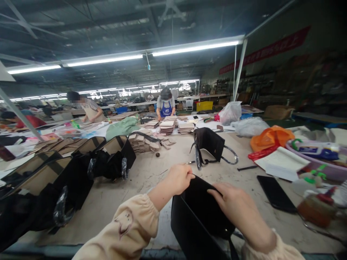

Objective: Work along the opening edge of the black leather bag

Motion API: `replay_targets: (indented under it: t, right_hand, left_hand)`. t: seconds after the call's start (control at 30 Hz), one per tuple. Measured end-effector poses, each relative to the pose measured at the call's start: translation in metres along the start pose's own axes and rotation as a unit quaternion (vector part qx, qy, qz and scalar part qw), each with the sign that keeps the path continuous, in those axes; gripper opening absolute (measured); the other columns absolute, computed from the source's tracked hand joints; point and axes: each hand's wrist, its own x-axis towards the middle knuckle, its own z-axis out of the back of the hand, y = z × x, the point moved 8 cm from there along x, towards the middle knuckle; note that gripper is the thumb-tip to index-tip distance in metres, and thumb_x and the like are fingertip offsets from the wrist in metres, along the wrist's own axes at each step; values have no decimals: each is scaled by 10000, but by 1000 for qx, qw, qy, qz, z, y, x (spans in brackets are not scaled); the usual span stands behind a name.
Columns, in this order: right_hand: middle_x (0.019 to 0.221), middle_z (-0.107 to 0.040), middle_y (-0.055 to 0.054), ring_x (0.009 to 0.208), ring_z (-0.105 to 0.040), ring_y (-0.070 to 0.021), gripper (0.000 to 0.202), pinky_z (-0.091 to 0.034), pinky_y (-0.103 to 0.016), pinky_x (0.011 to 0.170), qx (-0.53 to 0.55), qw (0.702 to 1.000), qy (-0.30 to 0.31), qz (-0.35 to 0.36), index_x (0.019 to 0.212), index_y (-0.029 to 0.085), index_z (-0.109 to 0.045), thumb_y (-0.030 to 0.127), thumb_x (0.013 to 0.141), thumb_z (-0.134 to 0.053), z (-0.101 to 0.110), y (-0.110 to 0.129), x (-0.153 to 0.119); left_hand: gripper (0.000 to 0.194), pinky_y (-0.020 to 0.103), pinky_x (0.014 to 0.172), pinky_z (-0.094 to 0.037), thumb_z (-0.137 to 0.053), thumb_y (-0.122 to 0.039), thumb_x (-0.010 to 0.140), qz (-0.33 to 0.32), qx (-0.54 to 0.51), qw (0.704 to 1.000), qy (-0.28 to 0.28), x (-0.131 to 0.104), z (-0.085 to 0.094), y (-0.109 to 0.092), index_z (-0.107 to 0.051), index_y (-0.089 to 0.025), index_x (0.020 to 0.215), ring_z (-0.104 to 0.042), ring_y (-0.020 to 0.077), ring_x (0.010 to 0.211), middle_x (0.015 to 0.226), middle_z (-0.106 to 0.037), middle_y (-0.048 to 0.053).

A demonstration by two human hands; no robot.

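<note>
The black bag [200, 216] stands at the near edge of the table [151, 173], right in front of the person, its mouth held between both hands. Judging by the scene, this bag is mid-handling: a row of similar black bags [65, 169] with card inserts showing lies to the left, seemingly dealt with, and one more bag [210, 144] stands alone further out; whether this one has its insert yet cannot be seen, as the inside is dark. The left hand [177, 178] is closed in a fist on the bag's far left top corner, pinching the rim, wrist bent slightly, forearm in a cream sleeve [127, 227] coming in from the lower left. The right hand [233, 204] lies flatter over the right side of the opening, fingers curled down over the rim and gripping it loosely. A phone [275, 193] lies flat to the right, well apart from the bag. Stacks of card [166, 127] sit far across the table, where other people work.
</note>
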Motion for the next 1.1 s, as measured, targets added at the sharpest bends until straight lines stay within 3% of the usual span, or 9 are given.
replay_targets:
  t: [0.3, 0.47, 0.6, 0.73, 0.8, 1.0, 1.1]
  right_hand:
    - [676, -677, -22, 628, -640, -185, 300, -347, -280, 555, -2, 996, 84, 41, 670, 218, -629, 358, 892, -484, 12, 43, -18]
    - [645, -681, -38, 612, -641, -185, 333, -326, -283, 544, -31, 990, 112, 85, 719, 205, -652, 445, 882, -489, 21, 62, 1]
    - [663, -690, -65, 630, -648, -190, 325, -339, -285, 557, -79, 985, 110, 106, 687, 183, -655, 358, 898, -480, 15, 71, 16]
    - [648, -684, -64, 588, -633, -171, 356, -321, -282, 539, -72, 988, 94, 104, 674, 178, -643, 329, 921, -436, 8, 72, 17]
    - [633, -677, -56, 574, -625, -163, 364, -308, -281, 532, -63, 989, 86, 101, 657, 181, -629, 332, 922, -431, 6, 70, 16]
    - [598, -649, -28, 555, -595, -150, 347, -286, -279, 528, -35, 991, 79, 98, 635, 191, -586, 330, 917, -438, 3, 63, 19]
    - [594, -638, -22, 557, -580, -144, 349, -275, -278, 530, -32, 991, 75, 105, 618, 191, -570, 323, 913, -439, 2, 60, 21]
  left_hand:
    - [105, 229, 768, -445, -585, -230, 827, -99, -52, 993, 45, -23, 14, -8, -661, -174, 782, -598, 140, 798, 829, -667, 19]
    - [75, 236, 810, -437, -593, -203, 814, -125, -79, 988, 53, -25, 13, -11, -658, -177, 789, -593, 146, 851, 846, -652, 20]
    - [51, 243, 807, -444, -601, -199, 807, -120, -98, 987, 37, -27, 17, -7, -637, -163, 813, -594, 150, 847, 853, -645, 25]
    - [323, 271, 884, -433, -706, -257, 724, -95, -124, 988, -6, -40, 35, 3, -567, -179, 1004, -559, 169, 991, 1062, -603, 41]
    - [406, 290, 885, -435, -762, -291, 656, -68, -120, 990, -10, -48, 41, 8, -554, -185, 989, -541, 188, 1009, 1085, -574, 45]
    - [362, 326, 799, -445, -767, -344, 645, 69, -4, 998, -5, -54, 37, 17, -575, -191, 912, -554, 223, 930, 997, -564, 44]
    - [342, 358, 833, -432, -746, -336, 675, 96, 42, 994, -14, -48, 35, 14, -573, -182, 926, -562, 243, 938, 987, -577, 61]
